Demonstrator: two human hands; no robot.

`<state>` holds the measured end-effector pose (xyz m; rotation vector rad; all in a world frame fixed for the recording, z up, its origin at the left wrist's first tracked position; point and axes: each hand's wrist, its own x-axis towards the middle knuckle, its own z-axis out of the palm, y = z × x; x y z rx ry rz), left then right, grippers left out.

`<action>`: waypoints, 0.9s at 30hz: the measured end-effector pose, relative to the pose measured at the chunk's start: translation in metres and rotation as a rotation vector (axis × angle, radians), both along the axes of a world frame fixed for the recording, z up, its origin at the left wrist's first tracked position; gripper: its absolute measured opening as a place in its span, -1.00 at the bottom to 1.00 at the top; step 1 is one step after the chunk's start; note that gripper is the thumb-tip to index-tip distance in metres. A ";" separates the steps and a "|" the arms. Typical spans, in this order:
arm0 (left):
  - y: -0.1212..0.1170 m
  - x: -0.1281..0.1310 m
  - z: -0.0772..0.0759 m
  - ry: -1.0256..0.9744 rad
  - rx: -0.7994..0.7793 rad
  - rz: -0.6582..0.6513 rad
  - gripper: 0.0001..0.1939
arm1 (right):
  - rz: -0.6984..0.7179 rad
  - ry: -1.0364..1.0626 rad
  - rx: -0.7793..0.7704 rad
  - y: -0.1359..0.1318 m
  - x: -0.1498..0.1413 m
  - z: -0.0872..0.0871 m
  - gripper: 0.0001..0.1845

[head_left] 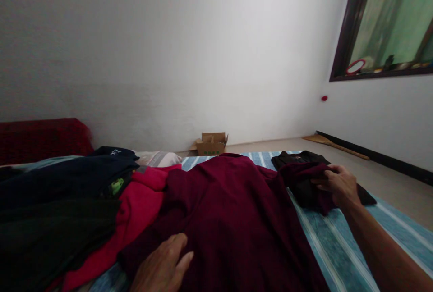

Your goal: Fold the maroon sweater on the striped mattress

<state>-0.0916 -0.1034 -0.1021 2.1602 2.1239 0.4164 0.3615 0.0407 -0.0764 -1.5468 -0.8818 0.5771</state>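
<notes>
A dark maroon garment (233, 211) lies spread over a blue striped sheet (341, 242). My left hand (162, 267) rests flat on its near edge at the bottom, fingers apart, holding nothing. My right hand (338, 186) pinches the garment's sleeve end at the right, where it lies over a folded black garment (304, 161).
A heap of clothes sits at the left: a bright pink piece (138, 206), dark navy pieces (71, 175) and black ones. A small open cardboard box (211, 143) stands on the floor by the white wall. A dark red cushion (40, 139) is far left. A window frame (382, 26) is upper right.
</notes>
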 end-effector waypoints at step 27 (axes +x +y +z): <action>0.018 0.072 -0.025 -0.066 -0.062 -0.360 -0.60 | 0.617 -0.762 -0.084 -0.126 -0.061 -0.052 -0.68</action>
